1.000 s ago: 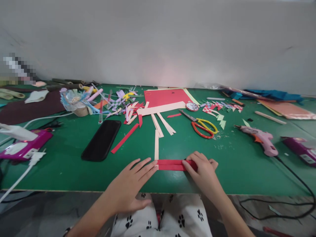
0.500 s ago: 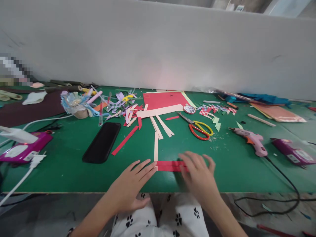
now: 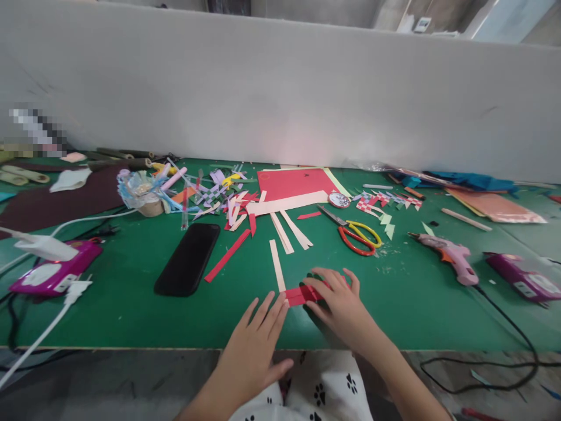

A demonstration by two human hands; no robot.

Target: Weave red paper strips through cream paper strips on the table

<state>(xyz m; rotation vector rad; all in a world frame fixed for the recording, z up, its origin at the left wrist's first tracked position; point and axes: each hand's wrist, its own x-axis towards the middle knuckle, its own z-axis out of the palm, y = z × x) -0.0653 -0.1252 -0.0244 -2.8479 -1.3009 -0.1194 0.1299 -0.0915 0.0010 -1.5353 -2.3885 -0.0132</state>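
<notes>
One grey partition [image 3: 280,88] backs the green table [image 3: 131,316].

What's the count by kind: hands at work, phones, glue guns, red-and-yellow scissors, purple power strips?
Hands at red paper: 2
Phone: 1
Glue gun: 1
Red-and-yellow scissors: 1
Purple power strips: 2
Total: 7

We note left hand [image 3: 256,351] touching one end of the red strips [image 3: 297,296], right hand [image 3: 344,301] arched over them.

Passage free between right hand [image 3: 339,301] and glue gun [image 3: 456,254]; scissors [image 3: 343,224] ahead.
</notes>
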